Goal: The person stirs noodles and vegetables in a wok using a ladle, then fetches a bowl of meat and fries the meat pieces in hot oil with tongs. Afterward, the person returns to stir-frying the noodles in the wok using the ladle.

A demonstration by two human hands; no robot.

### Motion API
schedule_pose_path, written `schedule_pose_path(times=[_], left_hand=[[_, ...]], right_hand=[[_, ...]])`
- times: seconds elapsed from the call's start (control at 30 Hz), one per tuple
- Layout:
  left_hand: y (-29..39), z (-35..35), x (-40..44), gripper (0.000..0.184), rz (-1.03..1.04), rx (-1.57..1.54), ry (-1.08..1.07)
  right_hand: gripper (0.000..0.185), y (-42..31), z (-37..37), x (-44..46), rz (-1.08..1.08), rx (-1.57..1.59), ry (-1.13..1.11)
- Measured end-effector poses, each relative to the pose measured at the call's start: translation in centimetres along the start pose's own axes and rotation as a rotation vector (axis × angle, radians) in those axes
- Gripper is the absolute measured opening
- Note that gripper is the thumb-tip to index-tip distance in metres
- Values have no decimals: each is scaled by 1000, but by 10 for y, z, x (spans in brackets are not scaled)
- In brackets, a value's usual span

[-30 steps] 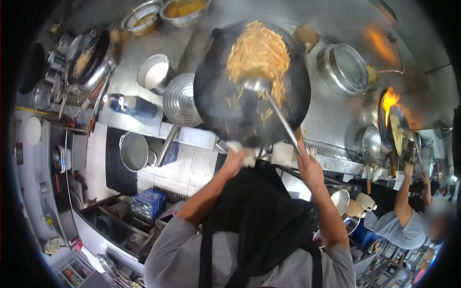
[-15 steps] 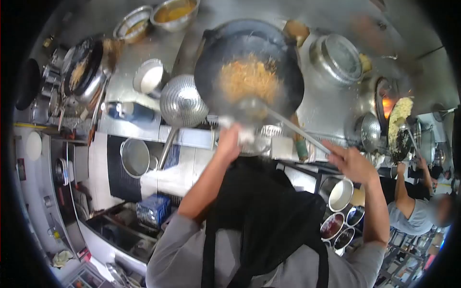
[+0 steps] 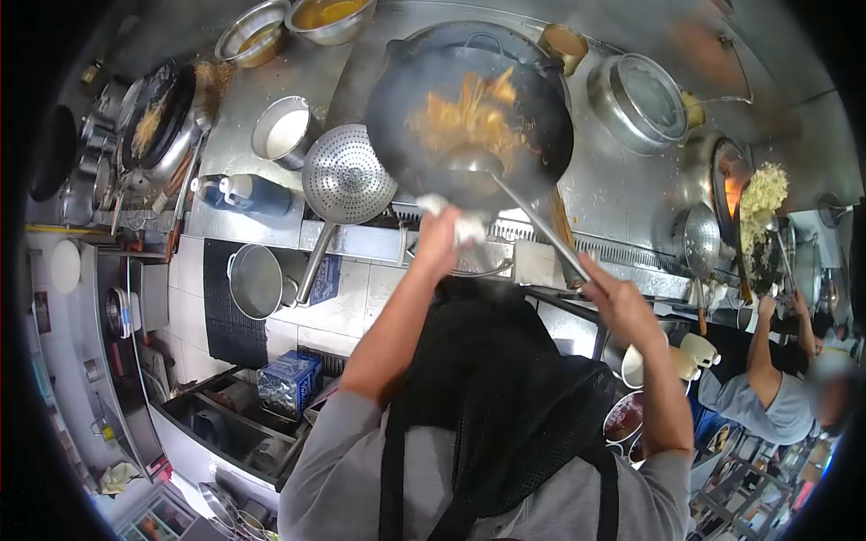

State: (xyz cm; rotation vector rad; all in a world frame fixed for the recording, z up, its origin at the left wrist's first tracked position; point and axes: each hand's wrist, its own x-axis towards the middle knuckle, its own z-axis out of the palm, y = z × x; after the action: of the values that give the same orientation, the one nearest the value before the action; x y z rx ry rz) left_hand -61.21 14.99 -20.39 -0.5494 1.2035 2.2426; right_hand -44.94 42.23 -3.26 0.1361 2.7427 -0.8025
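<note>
A black wok (image 3: 550,144) stands in front of me with brown-orange shredded food (image 3: 469,113) in it, blurred and partly lifted. At the wok's near rim, my left hand (image 3: 437,245) is closed on a white cloth (image 3: 470,229); whether it grips a wok handle beneath cannot be seen. My right hand (image 3: 622,308) is wrapped round the long handle of a ladle (image 3: 532,212). The ladle's bowl is inside the wok, at the near side of the food. A perforated strainer (image 3: 347,176) rests just left of the wok.
Left of the wok are a pot of white contents (image 3: 287,133) and dark bottles (image 3: 257,195). Metal bowls (image 3: 253,34) stand farther back. On the right are stacked metal pans (image 3: 642,104), a burner flame (image 3: 732,191) and another person (image 3: 762,397) working at a second wok.
The food has risen and spread toward the back of the wok. My right hand has moved left and slightly down with the ladle. The other person's food has shifted a little upward.
</note>
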Motion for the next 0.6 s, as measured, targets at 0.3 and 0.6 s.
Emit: schedule_pose_path(times=[0.3,0.6], left_hand=[[9,16,-35,19,24,-20,-10],[-81,-58,-2,42,22,92,-82]], right_hand=[[45,-41,-109,-7,159,-27,-369],[53,52,89,56,-291,80,475]])
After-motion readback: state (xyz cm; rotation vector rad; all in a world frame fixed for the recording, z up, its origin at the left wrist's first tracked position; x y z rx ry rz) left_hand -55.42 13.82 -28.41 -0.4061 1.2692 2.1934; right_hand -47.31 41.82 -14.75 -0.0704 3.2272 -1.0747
